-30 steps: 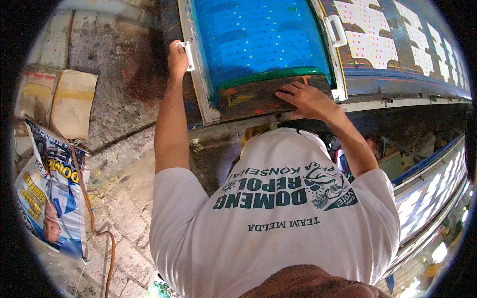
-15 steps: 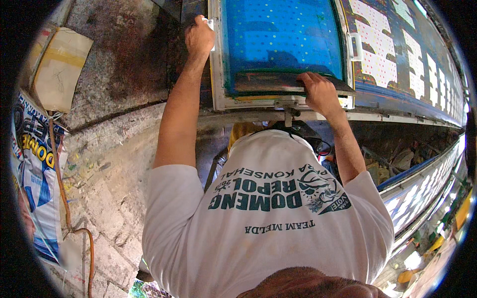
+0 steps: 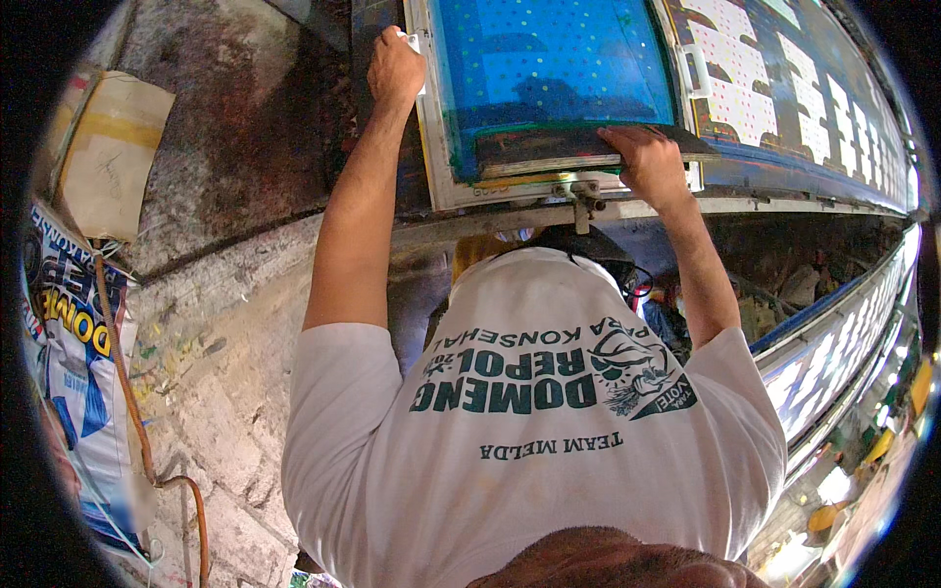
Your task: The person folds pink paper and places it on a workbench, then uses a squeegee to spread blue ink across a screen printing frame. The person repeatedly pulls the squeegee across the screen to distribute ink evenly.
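Note:
My left hand is closed round a white handle on the left side of a screen-printing frame. The frame has a pale metal rim and a blue mesh with small light dots showing through. At the near end of the mesh, my right hand grips a long, dark-edged squeegee by its right part. The squeegee lies crosswise, its right end reaching over the frame's right rim. Dark green ink shows along the mesh edges; the squeegee's blade is hidden.
Another white handle is on the frame's right side. A metal clamp sits at its near edge. Dotted printed cloth lies along the table to the right. At left are a stained board, a cardboard piece and an orange cord.
My right hand has moved slightly to the right with the squeegee, which now reaches farther past the frame's right rim. My left hand keeps its hold on the handle.

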### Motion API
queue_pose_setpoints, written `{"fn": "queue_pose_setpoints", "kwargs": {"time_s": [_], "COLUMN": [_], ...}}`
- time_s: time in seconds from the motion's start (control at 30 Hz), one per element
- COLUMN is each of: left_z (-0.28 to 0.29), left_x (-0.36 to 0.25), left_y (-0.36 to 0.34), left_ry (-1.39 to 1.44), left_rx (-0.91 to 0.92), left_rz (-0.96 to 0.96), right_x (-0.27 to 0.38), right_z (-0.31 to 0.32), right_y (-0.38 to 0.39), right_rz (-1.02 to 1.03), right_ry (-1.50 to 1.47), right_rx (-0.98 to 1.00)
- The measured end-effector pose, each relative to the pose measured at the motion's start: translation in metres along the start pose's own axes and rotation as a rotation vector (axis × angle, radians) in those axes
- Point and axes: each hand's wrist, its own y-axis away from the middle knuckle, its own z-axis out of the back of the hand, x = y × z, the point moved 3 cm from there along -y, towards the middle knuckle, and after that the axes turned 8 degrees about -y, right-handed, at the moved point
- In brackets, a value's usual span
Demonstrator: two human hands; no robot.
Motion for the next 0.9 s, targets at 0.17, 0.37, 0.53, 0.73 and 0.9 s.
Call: {"fn": "queue_pose_setpoints", "kwargs": {"time_s": [0.17, 0.37, 0.53, 0.73, 0.9], "left_z": [0.0, -0.001, -0.004, -0.001, 0.001], "left_x": [-0.001, -0.001, 0.001, 0.004, 0.006], "left_y": [0.0, -0.003, 0.0, 0.001, 0.003], "left_ry": [0.026, 0.067, 0.047, 0.123, 0.098], "left_rx": [0.054, 0.084, 0.057, 0.033, 0.132], "left_rz": [0.027, 0.061, 0.06, 0.1, 0.221], "right_x": [-0.005, -0.006, -0.03, -0.094, -0.148], "right_z": [-0.02, -0.032, -0.038, -0.048, -0.046], "right_y": [-0.011, -0.016, -0.072, -0.214, -0.33], "right_rz": [-0.073, -0.017, -0.005, -0.028, -0.024], "right_ry": [0.028, 0.026, 0.019, 0.181, 0.177], "right_rx": [0.068, -0.002, -0.046, -0.021, -0.089]}}
